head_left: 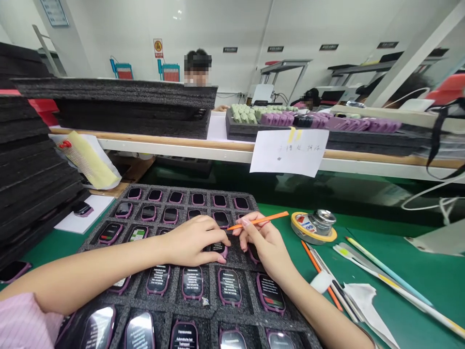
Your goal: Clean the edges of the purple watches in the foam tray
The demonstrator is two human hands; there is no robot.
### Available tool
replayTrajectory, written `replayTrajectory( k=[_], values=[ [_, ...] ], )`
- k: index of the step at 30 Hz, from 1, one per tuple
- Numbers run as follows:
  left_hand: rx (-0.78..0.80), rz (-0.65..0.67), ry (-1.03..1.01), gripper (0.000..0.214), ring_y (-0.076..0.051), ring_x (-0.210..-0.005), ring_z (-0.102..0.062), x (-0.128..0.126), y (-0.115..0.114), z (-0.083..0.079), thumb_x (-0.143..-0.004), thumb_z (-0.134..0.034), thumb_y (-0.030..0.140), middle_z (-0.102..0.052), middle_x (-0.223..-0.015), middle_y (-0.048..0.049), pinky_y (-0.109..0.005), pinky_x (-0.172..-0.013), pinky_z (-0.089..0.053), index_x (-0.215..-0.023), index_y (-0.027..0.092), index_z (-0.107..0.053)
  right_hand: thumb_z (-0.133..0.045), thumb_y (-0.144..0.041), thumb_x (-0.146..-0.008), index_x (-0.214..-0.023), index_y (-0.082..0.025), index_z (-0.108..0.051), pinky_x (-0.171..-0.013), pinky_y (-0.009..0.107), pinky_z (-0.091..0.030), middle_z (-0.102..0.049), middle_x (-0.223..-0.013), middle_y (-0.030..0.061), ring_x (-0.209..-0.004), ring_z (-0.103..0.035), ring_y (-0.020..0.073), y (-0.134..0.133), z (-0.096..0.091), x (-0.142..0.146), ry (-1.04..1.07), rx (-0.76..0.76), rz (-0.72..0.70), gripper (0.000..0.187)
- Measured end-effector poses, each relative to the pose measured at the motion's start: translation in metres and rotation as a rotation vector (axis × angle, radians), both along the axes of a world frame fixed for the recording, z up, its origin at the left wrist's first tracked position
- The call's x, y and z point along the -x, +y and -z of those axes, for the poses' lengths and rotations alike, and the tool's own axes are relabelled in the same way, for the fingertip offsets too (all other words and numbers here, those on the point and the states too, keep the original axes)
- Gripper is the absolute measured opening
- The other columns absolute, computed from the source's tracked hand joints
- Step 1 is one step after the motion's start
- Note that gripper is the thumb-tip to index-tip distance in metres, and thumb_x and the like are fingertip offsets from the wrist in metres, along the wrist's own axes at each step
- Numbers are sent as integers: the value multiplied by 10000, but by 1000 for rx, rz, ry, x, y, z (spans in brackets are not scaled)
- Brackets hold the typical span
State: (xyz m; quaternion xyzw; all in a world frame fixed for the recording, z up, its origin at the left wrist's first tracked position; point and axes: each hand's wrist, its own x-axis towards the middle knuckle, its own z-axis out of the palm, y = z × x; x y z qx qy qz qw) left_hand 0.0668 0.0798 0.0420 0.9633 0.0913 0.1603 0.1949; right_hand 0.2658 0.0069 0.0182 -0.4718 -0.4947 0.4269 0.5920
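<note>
A black foam tray lies before me, its compartments holding several purple-framed smartwatch bodies without straps. Near its middle, my left hand has thumb and fingers around the edges of one smartwatch, whose screen shows white text. Just to the right, my right hand pinches a thin orange stick, with the pointed end toward my left fingers. Part of another watch shows under the right hand. In the nearer rows several screens are lit with text; those in the far rows are dark.
Right of the tray are a tape roll with a small metal-topped container, tweezers, brushes and paper scraps on the green mat. Foam trays are stacked at left. A shelf edge crosses ahead; a person sits beyond it.
</note>
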Motion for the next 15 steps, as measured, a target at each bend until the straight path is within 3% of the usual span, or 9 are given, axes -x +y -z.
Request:
replayTrajectory(
  k=[4, 9, 15],
  values=[
    [52, -19, -15, 268, -254, -1047, -610, -1, 0, 5, -921, -655, 430, -685, -1046, -91, -406, -976, -471, -1071, 208, -672, -609, -666, -857, -839, -236, -477, -456, 247, -494, -621, -638, -32, -450, -559, 109, -2, 3, -2, -3, 13, -6, 450],
    [231, -138, -17, 548, -263, -1090, -628, -1, 3, 9, -787, -802, 416, -673, -1174, -106, -430, -977, -498, -1230, 200, -561, -658, -659, -833, -809, -222, -507, -506, 263, -531, -656, -612, -4, -507, -617, 134, -2, 5, 0, -69, 37, -64, 464],
    [235, -114, 2, 484, -267, -1143, -608, -2, 5, 10, -799, -803, 393, -677, -1199, -94, -438, -1028, -468, -1190, 208, -587, -635, -667, -849, -836, -225, -509, -546, 271, -553, -661, -637, -7, -544, -629, 134, -3, 6, 0, -117, 21, -61, 459]
  ],
)
